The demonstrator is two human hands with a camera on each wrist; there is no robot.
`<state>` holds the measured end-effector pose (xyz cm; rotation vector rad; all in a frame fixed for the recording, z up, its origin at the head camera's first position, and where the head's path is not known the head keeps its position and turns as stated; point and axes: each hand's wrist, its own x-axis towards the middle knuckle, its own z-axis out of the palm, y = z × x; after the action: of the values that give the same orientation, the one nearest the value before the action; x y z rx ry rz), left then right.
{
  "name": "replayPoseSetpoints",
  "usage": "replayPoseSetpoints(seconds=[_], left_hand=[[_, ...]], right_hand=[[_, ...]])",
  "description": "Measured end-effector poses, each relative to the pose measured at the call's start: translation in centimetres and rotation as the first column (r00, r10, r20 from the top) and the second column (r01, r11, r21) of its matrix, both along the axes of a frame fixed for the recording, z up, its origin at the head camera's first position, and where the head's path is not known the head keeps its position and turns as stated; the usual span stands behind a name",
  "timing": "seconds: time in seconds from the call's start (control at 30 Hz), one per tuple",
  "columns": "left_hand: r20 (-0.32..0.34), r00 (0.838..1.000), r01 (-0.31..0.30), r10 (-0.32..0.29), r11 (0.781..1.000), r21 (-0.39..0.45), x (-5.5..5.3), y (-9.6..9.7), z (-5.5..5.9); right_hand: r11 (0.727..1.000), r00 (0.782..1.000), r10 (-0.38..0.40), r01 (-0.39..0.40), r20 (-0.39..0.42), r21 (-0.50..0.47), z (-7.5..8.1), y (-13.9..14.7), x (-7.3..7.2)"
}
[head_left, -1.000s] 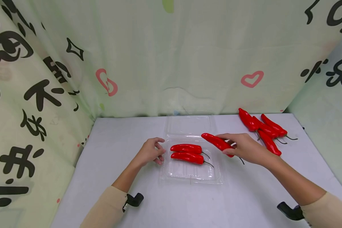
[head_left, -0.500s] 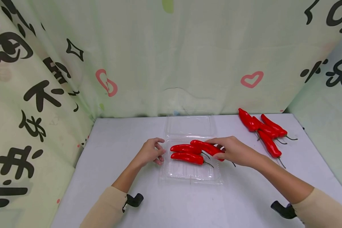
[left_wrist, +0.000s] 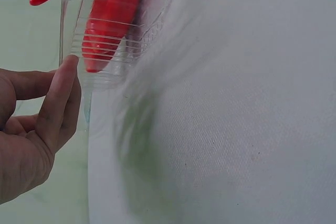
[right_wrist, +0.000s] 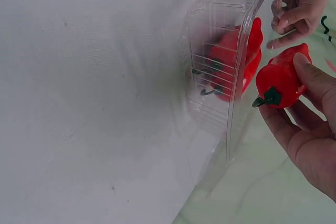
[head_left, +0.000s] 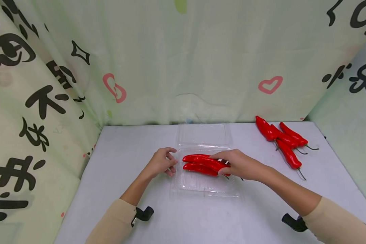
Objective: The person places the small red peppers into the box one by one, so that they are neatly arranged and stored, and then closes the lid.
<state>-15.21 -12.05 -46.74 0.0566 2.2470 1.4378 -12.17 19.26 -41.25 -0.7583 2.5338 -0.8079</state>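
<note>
A clear plastic clamshell box [head_left: 198, 186] lies on the white table, its lid [head_left: 202, 135] folded back. Two red chili peppers lie side by side in its base; the nearer one [head_left: 198, 168] shows best. My right hand [head_left: 242, 165] pinches a third red chili pepper [head_left: 211, 164] between thumb and fingers near its stem end, over the other two. In the right wrist view this held pepper [right_wrist: 278, 82] is above the box's rim, its green stem facing the camera. My left hand [head_left: 161, 161] is at the box's left side, fingers loosely bent, a fingertip right at the rim [left_wrist: 64, 24].
Several more red chili peppers [head_left: 288, 154] lie in a loose group at the table's back right. A patterned curtain [head_left: 201, 67] hangs behind and on both sides of the table [head_left: 125, 142]. Black camera mounts [head_left: 144, 214] sit at both sleeves.
My right hand has moved left and slightly down, carrying its chili pepper from the box's right edge to over the two peppers inside. My left hand has stayed in place.
</note>
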Motion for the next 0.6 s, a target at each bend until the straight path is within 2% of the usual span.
replayPoseSetpoints(seconds=[0.2, 0.47, 0.6], left_hand=[[0.001, 1.0, 0.003, -0.003, 1.0, 0.001, -0.1, 0.0, 0.0], [0.002, 1.0, 0.011, -0.011, 1.0, 0.007, -0.3, -0.1, 0.0], [0.002, 1.0, 0.012, -0.012, 1.0, 0.011, -0.2, -0.1, 0.0]], right_hand=[[0.999, 0.999, 0.039, -0.038, -0.037, 0.028, -0.2, -0.8, -0.1], [0.995, 0.996, 0.088, -0.088, -0.011, 0.056, -0.7, -2.2, -0.1], [0.995, 0.996, 0.089, -0.089, -0.008, 0.051, -1.0, -2.5, 0.0]])
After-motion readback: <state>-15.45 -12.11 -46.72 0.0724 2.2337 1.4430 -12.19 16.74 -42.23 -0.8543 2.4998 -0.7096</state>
